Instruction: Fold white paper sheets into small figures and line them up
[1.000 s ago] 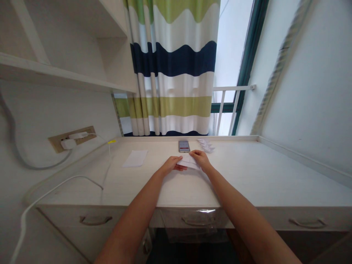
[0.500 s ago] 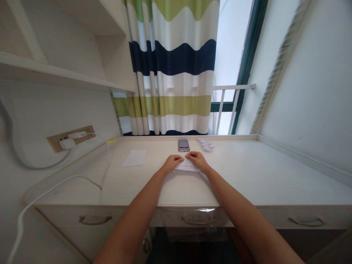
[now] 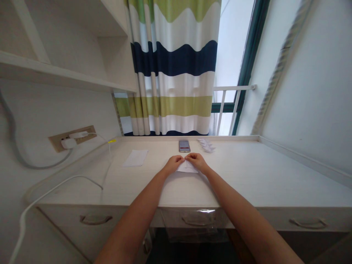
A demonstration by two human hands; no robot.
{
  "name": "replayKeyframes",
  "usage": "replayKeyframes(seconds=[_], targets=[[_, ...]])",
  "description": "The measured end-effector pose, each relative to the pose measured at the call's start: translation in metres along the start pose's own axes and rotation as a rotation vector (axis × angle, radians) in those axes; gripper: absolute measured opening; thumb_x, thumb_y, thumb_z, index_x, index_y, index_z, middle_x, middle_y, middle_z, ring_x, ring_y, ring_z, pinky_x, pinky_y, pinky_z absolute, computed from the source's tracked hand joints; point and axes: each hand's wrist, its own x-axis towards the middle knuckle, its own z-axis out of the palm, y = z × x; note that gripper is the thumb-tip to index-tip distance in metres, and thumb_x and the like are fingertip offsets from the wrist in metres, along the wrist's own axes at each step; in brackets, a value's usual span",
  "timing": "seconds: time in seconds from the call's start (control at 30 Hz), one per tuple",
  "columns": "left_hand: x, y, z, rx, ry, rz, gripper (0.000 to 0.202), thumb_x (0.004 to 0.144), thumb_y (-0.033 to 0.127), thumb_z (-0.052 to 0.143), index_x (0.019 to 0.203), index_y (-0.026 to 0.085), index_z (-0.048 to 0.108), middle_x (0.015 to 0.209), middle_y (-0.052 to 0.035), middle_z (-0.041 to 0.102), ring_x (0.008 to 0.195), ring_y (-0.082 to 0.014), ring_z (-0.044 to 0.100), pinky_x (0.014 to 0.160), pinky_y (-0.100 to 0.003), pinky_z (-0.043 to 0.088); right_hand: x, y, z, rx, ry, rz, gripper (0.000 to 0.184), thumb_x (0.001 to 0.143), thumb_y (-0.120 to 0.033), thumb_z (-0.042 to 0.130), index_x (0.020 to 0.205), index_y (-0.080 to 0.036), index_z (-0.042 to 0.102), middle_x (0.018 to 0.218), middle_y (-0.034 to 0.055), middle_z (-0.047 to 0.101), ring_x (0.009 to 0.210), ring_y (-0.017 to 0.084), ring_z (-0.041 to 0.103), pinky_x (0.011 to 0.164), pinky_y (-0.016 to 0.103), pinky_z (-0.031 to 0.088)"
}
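A folded sheet of white paper (image 3: 187, 168) lies on the desk in front of me, its wide edge toward me. My left hand (image 3: 175, 162) pinches the paper's far tip from the left, thumb and forefinger closed. From the right, my right hand (image 3: 195, 161) pinches the same tip, so the fingertips of both hands nearly meet. The fingers cover the far part of the paper, and the finer creases are too small to make out.
A phone (image 3: 184, 146) lies just beyond my hands. Folded white paper pieces (image 3: 206, 145) are right of it. Flat paper sheets (image 3: 135, 158) lie to the left. A white cable (image 3: 79, 176) crosses the desk's left side. Shelves (image 3: 68, 79) overhang at upper left.
My fingertips have come closer together at the paper's far tip. The view has shifted very slightly; the other things stay where they were.
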Motion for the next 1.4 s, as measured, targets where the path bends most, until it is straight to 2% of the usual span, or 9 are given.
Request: replayKeyframes(seconds=[0.2,0.37,0.43,0.6,0.67,0.8,1.13,1.27,1.4], targets=[[0.001,-0.005,0.000,-0.083,0.059,-0.042,0.027,0.063,0.039,0.051,0.058,0.013,0.051,0.051,0.0046,0.041,0.050,-0.0072,0.035,0.047,-0.020,0.025,0.001,0.000,0.000,-0.230,0.053,-0.055,0.031,0.066,-0.045,0.049,0.057,-0.015,0.055,0.043,-0.0043,0.041,0.044,0.008,0.033,0.043,0.022,0.023],[-0.002,-0.008,0.003,-0.144,-0.103,-0.166,0.033,0.057,0.045,0.058,0.060,0.013,0.053,0.048,0.0047,0.044,0.045,-0.0069,0.036,0.042,-0.019,0.023,0.001,0.002,0.002,-0.225,0.046,-0.109,0.028,0.068,-0.041,0.050,0.055,-0.016,0.052,0.048,-0.0023,0.049,0.047,0.008,0.038,0.046,0.021,0.027],[-0.002,-0.009,0.003,-0.153,-0.128,-0.203,0.033,0.054,0.045,0.060,0.057,0.013,0.054,0.046,0.0047,0.044,0.044,-0.0071,0.036,0.042,-0.020,0.022,0.000,0.002,0.003,-0.202,0.043,-0.097,0.027,0.068,-0.041,0.050,0.057,-0.016,0.052,0.047,-0.0028,0.048,0.045,0.008,0.037,0.044,0.021,0.027],[-0.001,-0.006,-0.004,-0.295,0.022,-0.241,0.028,0.054,0.037,0.062,0.062,0.011,0.057,0.052,0.0026,0.051,0.047,-0.0082,0.042,0.046,-0.020,0.027,-0.005,-0.007,0.000,-0.013,-0.034,-0.057,0.030,0.065,-0.040,0.055,0.084,-0.017,0.054,0.041,-0.0084,0.038,0.038,0.007,0.034,0.040,0.020,0.027],[-0.001,-0.003,-0.007,-0.399,0.066,-0.292,0.026,0.055,0.032,0.061,0.070,0.010,0.059,0.057,0.0010,0.055,0.050,-0.0092,0.046,0.048,-0.021,0.029,-0.006,-0.010,-0.002,0.087,-0.093,-0.058,0.037,0.060,-0.037,0.060,0.090,-0.017,0.053,0.047,-0.0072,0.044,0.044,0.008,0.041,0.043,0.020,0.033],[-0.004,0.001,-0.011,-0.510,0.112,-0.404,0.025,0.056,0.025,0.059,0.077,0.013,0.060,0.063,-0.0008,0.059,0.055,-0.0103,0.050,0.050,-0.020,0.033,-0.005,-0.009,-0.006,0.169,-0.170,-0.054,0.037,0.054,-0.033,0.066,0.086,-0.016,0.058,0.067,-0.0008,0.055,0.057,0.009,0.048,0.051,0.022,0.039],[-0.007,0.003,-0.014,-0.545,0.088,-0.460,0.020,0.057,0.026,0.060,0.076,0.016,0.060,0.069,-0.0010,0.059,0.062,-0.0100,0.050,0.051,-0.018,0.035,-0.003,-0.005,-0.015,0.143,-0.259,-0.043,0.046,0.051,-0.030,0.069,0.093,-0.015,0.061,0.072,0.0008,0.059,0.066,0.012,0.050,0.060,0.026,0.040],[-0.007,0.003,-0.015,-0.557,0.110,-0.475,0.021,0.058,0.026,0.060,0.076,0.016,0.059,0.074,-0.0024,0.059,0.067,-0.0109,0.051,0.054,-0.018,0.037,-0.003,-0.006,-0.016,0.152,-0.266,-0.050,0.045,0.051,-0.029,0.069,0.094,-0.016,0.061,0.074,0.0008,0.059,0.067,0.013,0.050,0.062,0.026,0.040],[-0.006,0.001,-0.015,-0.560,0.080,-0.478,0.022,0.058,0.026,0.060,0.077,0.016,0.059,0.072,-0.0021,0.059,0.065,-0.0105,0.051,0.053,-0.018,0.036,-0.003,-0.007,-0.015,0.158,-0.247,-0.024,0.041,0.051,-0.026,0.068,0.090,-0.016,0.062,0.071,0.0000,0.059,0.064,0.011,0.050,0.060,0.025,0.040]])
